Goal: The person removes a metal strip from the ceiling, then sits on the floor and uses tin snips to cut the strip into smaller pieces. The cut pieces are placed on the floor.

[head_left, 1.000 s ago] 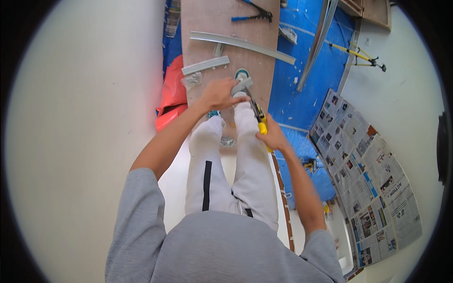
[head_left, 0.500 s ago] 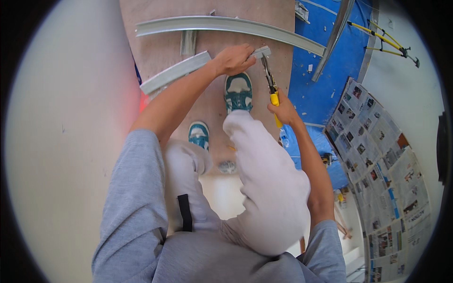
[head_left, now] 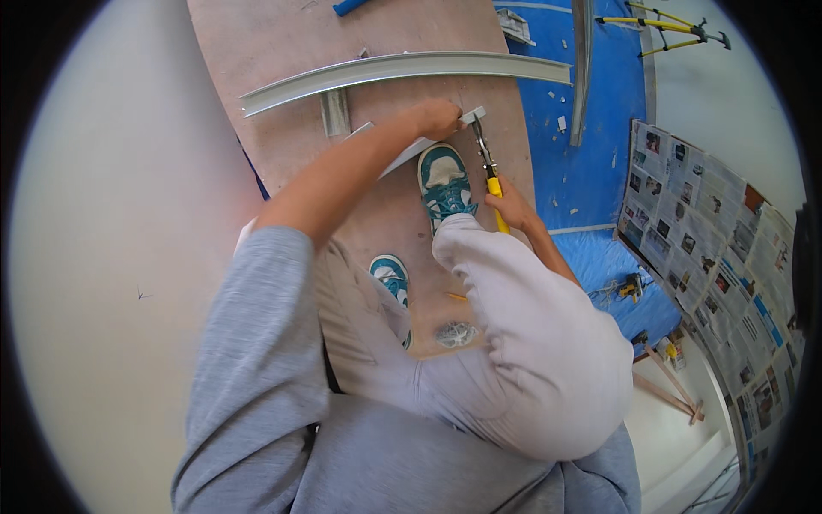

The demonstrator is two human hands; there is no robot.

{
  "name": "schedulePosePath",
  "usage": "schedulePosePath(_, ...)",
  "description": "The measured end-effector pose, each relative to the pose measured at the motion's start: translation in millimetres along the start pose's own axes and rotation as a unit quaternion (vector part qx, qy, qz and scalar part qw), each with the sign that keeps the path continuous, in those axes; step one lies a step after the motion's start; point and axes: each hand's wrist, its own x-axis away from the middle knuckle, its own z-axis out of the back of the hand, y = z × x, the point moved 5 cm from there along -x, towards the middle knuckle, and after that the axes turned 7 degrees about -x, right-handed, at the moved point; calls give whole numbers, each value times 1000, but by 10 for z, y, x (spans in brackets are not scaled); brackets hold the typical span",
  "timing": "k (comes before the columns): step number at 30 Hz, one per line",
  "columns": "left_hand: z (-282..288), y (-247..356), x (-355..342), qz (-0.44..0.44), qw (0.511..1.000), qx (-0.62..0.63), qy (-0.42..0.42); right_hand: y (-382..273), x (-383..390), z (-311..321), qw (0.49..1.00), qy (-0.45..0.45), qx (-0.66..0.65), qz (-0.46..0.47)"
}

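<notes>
My left hand (head_left: 439,119) is closed around a light metal channel (head_left: 473,114) near its far right end. The rest of the channel runs down to the left, partly covered by my left forearm. In my right hand (head_left: 512,206) is a pair of metal snips (head_left: 489,164) with yellow handles. Its jaws point up and meet the channel's end, just right of my left hand. Whether the blades have bitten into the metal is too small to tell. My teal and white shoe (head_left: 445,182) is just below the channel.
A long metal track (head_left: 402,66) lies across the pinkish board floor (head_left: 257,163), with a short metal offcut (head_left: 335,113) beside it. Blue sheeting (head_left: 548,171) with scattered scraps is at the right. Beyond are a yellow tripod (head_left: 672,34) and a newspaper-covered panel (head_left: 685,206).
The view has shifted, and my left forearm now covers more of the channel. The snips stay at the channel's end, and both hands keep their grips.
</notes>
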Motion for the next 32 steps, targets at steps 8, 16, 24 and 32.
schedulePosePath(8,96,44,152,148,980,49,120,-144,20,46,997,60,51,27)
schedulePosePath(16,76,16,206,49,993,36,103,-145,122,58,996,58,70,-22)
schedulePosePath(24,-56,-38,248,52,988,87,117,-92,117,-10,997,45,56,-33)
schedulePosePath(32,-84,-91,216,58,990,85,94,8,104,-72,995,78,56,-31)
